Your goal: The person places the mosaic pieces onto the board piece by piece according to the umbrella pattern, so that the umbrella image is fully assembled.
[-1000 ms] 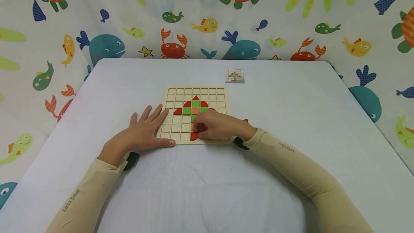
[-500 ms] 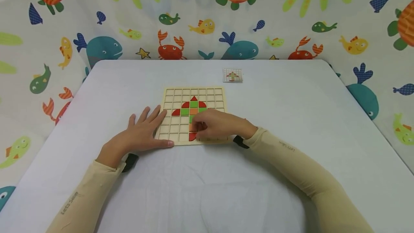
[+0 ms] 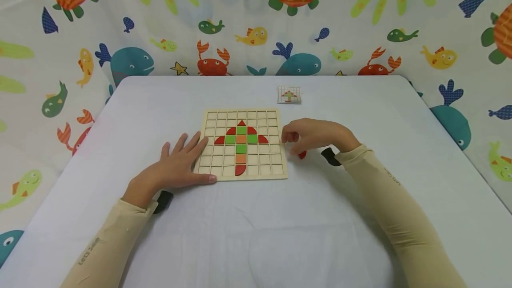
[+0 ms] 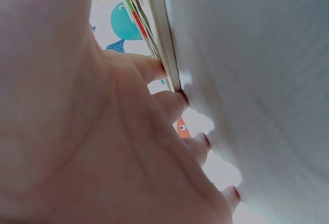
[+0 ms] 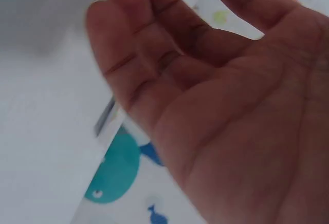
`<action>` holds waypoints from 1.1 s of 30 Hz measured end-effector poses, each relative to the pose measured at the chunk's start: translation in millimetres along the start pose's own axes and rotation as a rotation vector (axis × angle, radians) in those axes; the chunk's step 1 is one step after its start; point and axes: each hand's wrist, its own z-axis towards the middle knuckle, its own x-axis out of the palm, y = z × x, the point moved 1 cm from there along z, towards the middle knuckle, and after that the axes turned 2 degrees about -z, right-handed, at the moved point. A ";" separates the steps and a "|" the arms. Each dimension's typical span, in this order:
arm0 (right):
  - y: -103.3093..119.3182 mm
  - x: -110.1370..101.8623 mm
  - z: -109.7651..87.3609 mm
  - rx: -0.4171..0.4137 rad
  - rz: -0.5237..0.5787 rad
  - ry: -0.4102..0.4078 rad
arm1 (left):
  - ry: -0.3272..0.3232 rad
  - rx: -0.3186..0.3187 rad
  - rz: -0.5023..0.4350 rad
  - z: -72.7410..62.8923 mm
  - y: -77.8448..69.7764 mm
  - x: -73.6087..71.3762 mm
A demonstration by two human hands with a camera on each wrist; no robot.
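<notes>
A wooden grid board (image 3: 262,170) lies on the table, bearing flat red, green and orange pieces in an arrow-like figure. A red triangle (image 3: 242,123) tops the figure, and a rounded red piece (image 3: 240,170) sits in its bottom row. My left hand (image 3: 176,163) rests with spread fingers against the board's left edge; the left wrist view has the board's side (image 4: 163,34) by the fingers. Just right of the board hovers my right hand (image 3: 316,134), fingers loosely bent, beside a loose red piece (image 3: 302,155) that it partly hides. In the right wrist view, no piece shows in the hand.
A small picture card (image 3: 289,95) with a similar coloured figure lies behind the board. The white table (image 3: 256,234) extends around it. Behind hangs a cloth (image 3: 256,8) printed with sea animals.
My right hand has lifted off the lower part of the board and moved right, uncovering the figure's stem and right side. The left hand has stayed in place.
</notes>
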 end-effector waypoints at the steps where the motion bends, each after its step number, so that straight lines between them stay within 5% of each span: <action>1: -5.5 -1.1 -1.7 0.023 -0.014 0.011 | 0.002 0.000 0.001 0.2 -0.2 0.0; 8: -27.6 -3.2 -3.6 0.172 -0.047 0.051 | 0.007 -0.001 0.003 -0.5 -0.9 -1.2; 16: -35.3 2.7 12.3 0.039 0.000 -0.037 | -0.008 0.013 -0.012 -1.4 1.5 0.0; 25: -34.5 1.9 12.3 0.051 0.002 -0.029 | -0.007 0.017 -0.003 1.0 0.7 0.8; 33: -38.0 2.8 16.1 0.024 -0.007 -0.101 | -0.006 0.009 -0.006 -0.4 0.5 0.7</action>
